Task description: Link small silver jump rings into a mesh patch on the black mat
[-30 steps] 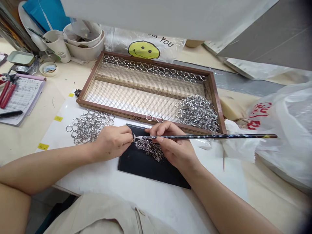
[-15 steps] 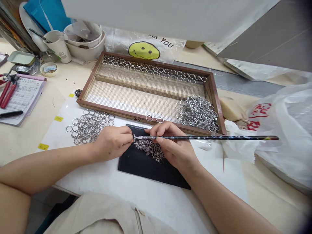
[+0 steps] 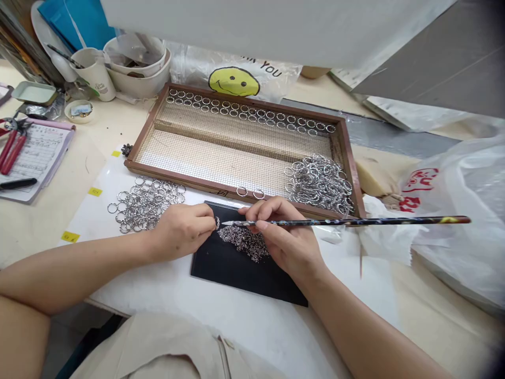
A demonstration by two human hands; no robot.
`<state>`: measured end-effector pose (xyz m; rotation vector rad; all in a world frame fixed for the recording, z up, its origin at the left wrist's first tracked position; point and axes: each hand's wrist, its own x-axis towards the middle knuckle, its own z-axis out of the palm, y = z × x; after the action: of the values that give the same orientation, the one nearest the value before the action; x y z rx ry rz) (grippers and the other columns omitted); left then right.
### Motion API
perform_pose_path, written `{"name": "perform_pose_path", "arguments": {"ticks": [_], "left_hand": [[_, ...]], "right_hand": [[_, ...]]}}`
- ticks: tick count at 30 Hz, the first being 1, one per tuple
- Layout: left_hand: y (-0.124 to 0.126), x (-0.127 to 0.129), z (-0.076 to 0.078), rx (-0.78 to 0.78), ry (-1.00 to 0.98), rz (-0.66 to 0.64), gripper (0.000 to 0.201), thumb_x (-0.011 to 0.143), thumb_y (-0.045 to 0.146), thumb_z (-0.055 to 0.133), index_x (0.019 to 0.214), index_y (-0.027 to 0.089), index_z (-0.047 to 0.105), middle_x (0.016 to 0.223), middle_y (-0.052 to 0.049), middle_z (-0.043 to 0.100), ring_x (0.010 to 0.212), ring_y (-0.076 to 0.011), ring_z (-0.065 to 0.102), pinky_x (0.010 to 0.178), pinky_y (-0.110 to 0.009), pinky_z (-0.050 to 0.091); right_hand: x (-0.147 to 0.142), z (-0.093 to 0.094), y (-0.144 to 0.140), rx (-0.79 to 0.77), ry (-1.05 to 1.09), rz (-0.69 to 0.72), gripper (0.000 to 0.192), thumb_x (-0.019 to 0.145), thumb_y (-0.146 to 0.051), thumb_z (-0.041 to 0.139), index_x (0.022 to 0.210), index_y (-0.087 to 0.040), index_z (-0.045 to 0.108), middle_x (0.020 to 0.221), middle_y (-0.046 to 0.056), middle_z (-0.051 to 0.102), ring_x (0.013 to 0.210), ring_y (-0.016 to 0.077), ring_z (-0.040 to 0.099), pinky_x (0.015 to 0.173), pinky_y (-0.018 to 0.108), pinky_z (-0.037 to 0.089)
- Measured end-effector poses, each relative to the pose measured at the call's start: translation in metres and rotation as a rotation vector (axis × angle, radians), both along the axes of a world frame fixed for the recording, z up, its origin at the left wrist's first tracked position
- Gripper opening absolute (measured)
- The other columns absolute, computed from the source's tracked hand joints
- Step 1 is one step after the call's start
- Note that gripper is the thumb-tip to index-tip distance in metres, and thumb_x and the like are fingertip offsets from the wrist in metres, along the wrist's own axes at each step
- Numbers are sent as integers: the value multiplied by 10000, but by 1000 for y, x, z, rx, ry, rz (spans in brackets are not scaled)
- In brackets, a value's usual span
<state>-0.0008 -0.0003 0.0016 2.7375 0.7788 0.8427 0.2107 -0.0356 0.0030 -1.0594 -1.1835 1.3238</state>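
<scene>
white tabletop (image 3: 252,326), matte black mat (image 3: 221,266), glittery bead pile (image 3: 244,242), thin pick (image 3: 347,222)

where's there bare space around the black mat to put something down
Bare white sheet lies below the black mat, between the forearms. The mesh tray is bare mid-floor, between its ring row and ring heap. Crowded: loose rings left of the left hand, small pieces under the right hand.

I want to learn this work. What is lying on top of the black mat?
On the black mat lies a heap of tiny metal pieces. The right hand covers part of the heap, so its right edge cannot be seen.
</scene>
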Motion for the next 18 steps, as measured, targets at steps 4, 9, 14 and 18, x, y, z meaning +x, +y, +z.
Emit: {"name": "perform_pose_path", "arguments": {"ticks": [4, 9, 14, 18], "left_hand": [[0, 0, -1, 9, 5, 5, 250, 880, 139, 475, 647, 157, 564, 719, 10, 636, 574, -74, 569, 456, -191, 400], [0, 0, 0, 16, 14, 2, 245, 872, 130, 485, 640, 152, 561, 717, 12, 639, 565, -75, 566, 456, -194, 389], [0, 0, 2, 17, 17, -4, 252, 874, 126, 475, 638, 148, 560, 712, 6, 642, 568, -74, 564, 463, -184, 389], [0, 0, 2, 15, 14, -6, 248, 873, 126, 480, 638, 146, 558, 711, 4, 642, 564, -76, 559, 461, -184, 383]], "right_hand": [[-1, 0, 0, -2, 11, 8, 105, 772, -242, 643, 740, -237, 543, 749, -8, 580, 831, 184, 585, 845, 391, 455], [-3, 2, 0, 6, 22, 23, 94, 778, -226, 634, 747, -235, 546, 744, -14, 576, 807, 168, 572, 867, 388, 446], [-3, 3, 0, -5, 7, 12, 107, 772, -243, 642, 740, -234, 541, 745, -11, 575, 818, 175, 574, 841, 385, 453], [-2, 2, 0, -1, 9, 17, 107, 774, -237, 644, 743, -232, 542, 747, -12, 576, 820, 171, 571, 834, 374, 452]]}}
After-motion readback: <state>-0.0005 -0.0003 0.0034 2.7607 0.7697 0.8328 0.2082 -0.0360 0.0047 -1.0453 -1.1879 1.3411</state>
